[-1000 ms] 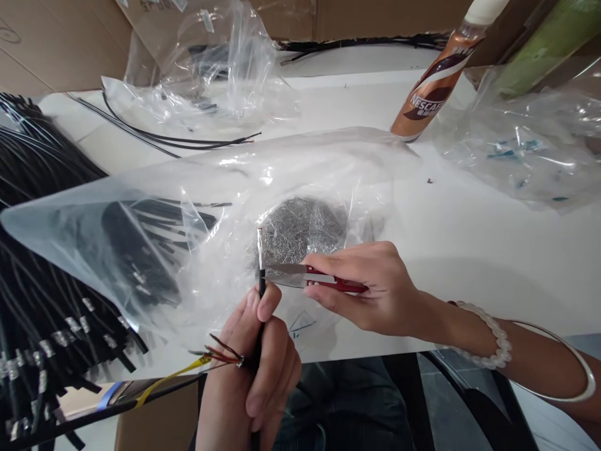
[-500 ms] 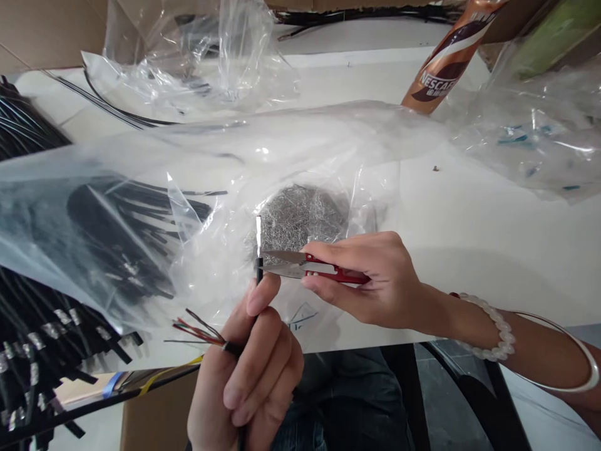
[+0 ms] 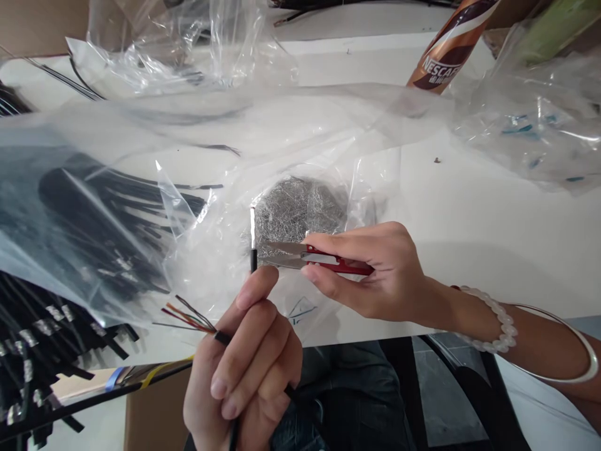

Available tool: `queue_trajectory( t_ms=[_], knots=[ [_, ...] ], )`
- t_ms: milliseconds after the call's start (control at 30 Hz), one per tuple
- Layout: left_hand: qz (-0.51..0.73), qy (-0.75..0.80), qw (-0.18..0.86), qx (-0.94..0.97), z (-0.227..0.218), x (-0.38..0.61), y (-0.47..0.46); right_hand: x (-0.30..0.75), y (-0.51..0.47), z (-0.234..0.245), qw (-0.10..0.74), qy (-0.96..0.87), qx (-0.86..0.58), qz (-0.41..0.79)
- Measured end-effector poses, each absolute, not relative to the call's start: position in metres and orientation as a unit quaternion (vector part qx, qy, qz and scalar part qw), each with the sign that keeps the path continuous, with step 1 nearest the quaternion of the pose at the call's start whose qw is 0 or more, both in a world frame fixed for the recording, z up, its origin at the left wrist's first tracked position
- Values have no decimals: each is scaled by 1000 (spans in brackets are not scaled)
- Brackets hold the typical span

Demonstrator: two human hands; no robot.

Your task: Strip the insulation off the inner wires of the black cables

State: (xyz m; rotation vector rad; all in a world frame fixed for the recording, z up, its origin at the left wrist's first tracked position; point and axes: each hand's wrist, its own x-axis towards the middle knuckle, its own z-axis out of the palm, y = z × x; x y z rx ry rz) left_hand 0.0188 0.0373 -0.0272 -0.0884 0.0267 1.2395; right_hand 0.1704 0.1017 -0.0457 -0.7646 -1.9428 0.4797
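Note:
My left hand (image 3: 248, 369) is closed around a black cable (image 3: 254, 260), whose end points up with a shiny silver length bared above the black jacket. Another black cable end in the same hand sticks out to the left, fanning into several thin coloured wires (image 3: 190, 316). In my right hand (image 3: 370, 269) is a pair of red-handled thread snips (image 3: 323, 257), pinched between thumb and fingers. Their two blades lie slightly apart, pointing left, with the tips just right of the cable's jacket edge. Behind them, a tangle of fine silver wire scraps (image 3: 291, 203) lies on a clear plastic bag (image 3: 206, 250).
Bundles of black cables with silver ends (image 3: 51, 326) lie at the left, partly under plastic. A brown Nescafe bottle (image 3: 446, 53) stands at the back right beside crumpled plastic (image 3: 526, 138). The white table (image 3: 493, 244) ends just in front of my lap.
My left hand and the cable have shifted slightly left and up in view. The snips' tips, which were across the cable at the jacket edge, now sit a little to its right.

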Motion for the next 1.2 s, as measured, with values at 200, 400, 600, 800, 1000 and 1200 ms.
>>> queue_trajectory(
  t_ms=[200, 400, 600, 800, 1000, 1200],
  knots=[
    [566, 35, 824, -8, -28, 18, 36, 173, 104, -44, 459, -816, -308, 172],
    [548, 46, 835, -9, -28, 12, 39, 181, 112, -39, 426, -836, -316, 141],
    [529, -5, 844, -86, -29, 10, 40, 195, 126, -35, 357, -878, -284, 148],
    [503, -76, 848, -147, -34, 8, 38, 199, 133, -38, 331, -886, -271, 180],
    [483, -112, 840, -220, -39, 2, 32, 205, 137, -35, 318, -897, -241, 189],
    [451, -117, 846, -260, -31, 4, 36, 207, 142, -36, 301, -896, -228, 233]
  ],
)
